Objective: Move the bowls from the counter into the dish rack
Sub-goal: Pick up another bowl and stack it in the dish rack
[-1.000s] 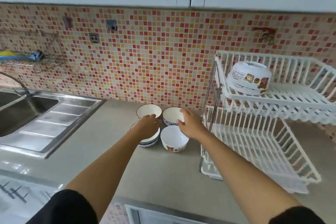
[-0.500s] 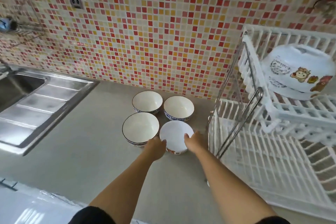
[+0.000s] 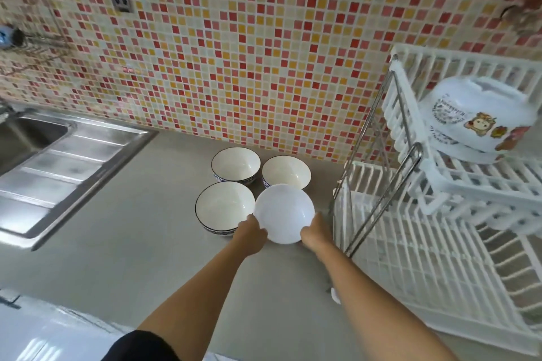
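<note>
A plain white bowl [image 3: 284, 212] is lifted off the counter, held between my left hand [image 3: 251, 233] on its left rim and my right hand [image 3: 316, 231] on its right rim. Three blue-rimmed bowls stay on the grey counter: one [image 3: 224, 205] just left of the held bowl, one [image 3: 236, 164] behind it, one [image 3: 286, 170] at the back right, partly covered by the held bowl. The white two-tier dish rack [image 3: 440, 258] stands to the right. An upturned white bowl with cartoon prints [image 3: 475, 126] rests on its upper tier.
A steel sink with a ribbed drainboard [image 3: 67, 167] lies at the left. The mosaic tile wall [image 3: 264, 53] rises right behind the bowls. The rack's metal frame legs [image 3: 378, 199] stand close to my right hand. A wire shelf [image 3: 29, 41] hangs on the wall at left.
My hands dropped from the back bowls to the white front bowl, gripped it at both sides and raised it off the counter. The camera moved closer and tilted down.
</note>
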`<state>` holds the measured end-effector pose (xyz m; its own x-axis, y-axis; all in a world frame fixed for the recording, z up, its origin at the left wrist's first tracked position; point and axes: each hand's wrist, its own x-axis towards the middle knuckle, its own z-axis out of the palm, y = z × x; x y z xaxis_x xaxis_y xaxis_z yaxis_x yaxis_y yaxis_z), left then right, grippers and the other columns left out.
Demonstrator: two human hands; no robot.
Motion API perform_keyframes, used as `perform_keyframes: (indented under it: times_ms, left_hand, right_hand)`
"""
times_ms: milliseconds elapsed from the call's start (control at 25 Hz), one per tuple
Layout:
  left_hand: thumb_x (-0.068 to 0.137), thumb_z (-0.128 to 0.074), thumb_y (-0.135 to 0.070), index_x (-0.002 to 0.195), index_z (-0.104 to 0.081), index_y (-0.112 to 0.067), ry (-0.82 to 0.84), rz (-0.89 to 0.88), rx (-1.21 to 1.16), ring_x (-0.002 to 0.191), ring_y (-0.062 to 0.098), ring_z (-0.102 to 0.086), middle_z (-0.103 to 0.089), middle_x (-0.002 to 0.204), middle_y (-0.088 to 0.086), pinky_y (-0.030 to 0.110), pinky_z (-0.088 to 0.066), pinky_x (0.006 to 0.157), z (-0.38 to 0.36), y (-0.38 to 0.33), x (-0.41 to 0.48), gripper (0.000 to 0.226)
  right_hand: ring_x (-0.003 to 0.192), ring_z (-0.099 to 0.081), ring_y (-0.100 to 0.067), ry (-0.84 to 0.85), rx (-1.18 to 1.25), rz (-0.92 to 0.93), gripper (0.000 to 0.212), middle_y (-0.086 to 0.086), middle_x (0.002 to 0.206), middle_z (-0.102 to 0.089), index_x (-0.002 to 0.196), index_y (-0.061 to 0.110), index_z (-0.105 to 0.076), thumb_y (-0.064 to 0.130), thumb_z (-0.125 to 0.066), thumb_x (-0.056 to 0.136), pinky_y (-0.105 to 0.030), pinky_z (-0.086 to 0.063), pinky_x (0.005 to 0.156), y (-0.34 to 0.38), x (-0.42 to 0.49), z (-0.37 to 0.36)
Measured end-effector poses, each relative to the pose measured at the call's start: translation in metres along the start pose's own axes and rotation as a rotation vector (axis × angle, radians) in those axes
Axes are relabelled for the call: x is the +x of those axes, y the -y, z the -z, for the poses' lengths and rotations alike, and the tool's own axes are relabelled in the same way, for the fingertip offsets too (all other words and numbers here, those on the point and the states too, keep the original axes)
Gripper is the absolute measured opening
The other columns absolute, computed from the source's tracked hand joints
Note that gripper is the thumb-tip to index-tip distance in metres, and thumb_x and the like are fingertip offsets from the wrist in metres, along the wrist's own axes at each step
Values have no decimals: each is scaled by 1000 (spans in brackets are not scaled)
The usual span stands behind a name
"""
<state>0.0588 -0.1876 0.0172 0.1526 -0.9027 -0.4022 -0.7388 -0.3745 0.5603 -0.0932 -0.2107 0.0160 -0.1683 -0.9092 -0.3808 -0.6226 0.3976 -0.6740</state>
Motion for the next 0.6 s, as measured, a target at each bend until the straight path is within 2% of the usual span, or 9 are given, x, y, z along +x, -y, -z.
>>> perform_keyframes:
  times_ms: [120,240,320,400,480,520,600]
  left_hand:
    - [88,-40,-6,125,-41,1,-142,-67,-106,98,40,-54,-55,111,24,33,-40,70,38,-1,-26,38]
    - [90,-36,-4,129,-44,-3,-316,-169,-135,96,42,-59,-61,110,26,40,-51,74,81,-8,-52,40]
    - [93,-35,-7,135,-43,-9,-412,-276,-226,92,38,-62,-62,112,23,43,-55,78,103,-12,-78,42]
    - [96,-36,-11,138,-41,-15,-481,-400,-341,94,34,-62,-62,114,19,47,-57,82,123,-21,-102,43]
    - [97,-39,-14,137,-44,-17,-521,-518,-482,99,32,-61,-61,116,13,51,-56,85,141,-39,-124,41]
    - [97,-41,-15,135,-45,-18,-532,-579,-555,101,31,-61,-61,115,8,50,-57,85,147,-50,-136,39]
    - [96,-45,-14,132,-49,-18,-539,-701,-676,100,25,-61,-60,110,0,40,-57,83,155,-76,-164,36]
  right_hand:
    - [102,-58,-35,-9,13,174,41,-15,124,-53,128,11,-35,7,-41,87,-41,-55,76,14,-34,18]
    - [99,-55,-23,7,158,360,42,-7,130,-53,136,19,-33,26,-42,96,-33,-52,75,40,-73,33]
    - [108,-54,-22,26,337,392,50,-4,131,-52,135,25,-32,50,-40,93,-41,-51,88,63,-108,46]
    - [108,-54,-27,39,521,403,49,2,114,-55,122,33,-35,65,-35,85,-53,-50,91,88,-142,66]
    - [104,-53,-25,48,713,465,29,10,100,-48,105,39,-35,63,-35,88,-53,-53,86,107,-173,96]
    - [103,-52,-23,51,745,526,23,10,100,-46,103,38,-34,58,-34,91,-49,-55,82,112,-188,114]
    - [102,-54,-21,25,675,649,23,9,101,-46,106,34,-32,54,-32,94,-43,-55,83,118,-216,151]
